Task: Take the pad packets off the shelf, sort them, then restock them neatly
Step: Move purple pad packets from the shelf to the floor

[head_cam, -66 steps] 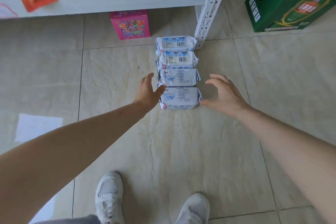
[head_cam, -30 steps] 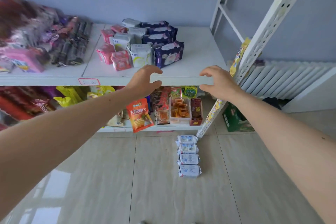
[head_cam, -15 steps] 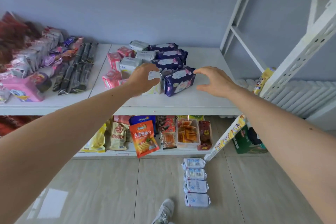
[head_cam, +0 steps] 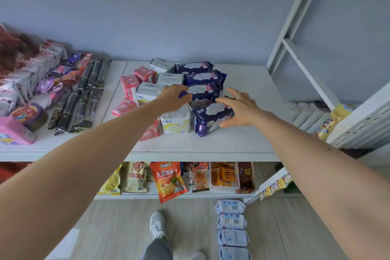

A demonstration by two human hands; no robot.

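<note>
We reach over the white shelf [head_cam: 242, 141], where the pad packets sit in a cluster of pink, white and dark-blue rows. Four pale packets [head_cam: 232, 232] lie in a line on the floor below (just beside the shelf post). Our right hand [head_cam: 238, 110] rests spread-fingered on the nearest dark-blue packet [head_cam: 211, 120]; our left hand [head_cam: 173, 97] curls over the white packet [head_cam: 175, 122] beside it, grip unclear.

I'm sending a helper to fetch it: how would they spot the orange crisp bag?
Look at the lower shelf, beneath the white shelf of pad packets. The orange crisp bag leans out over its front edge, the only bright orange pouch among beige and yellow bags.
</note>
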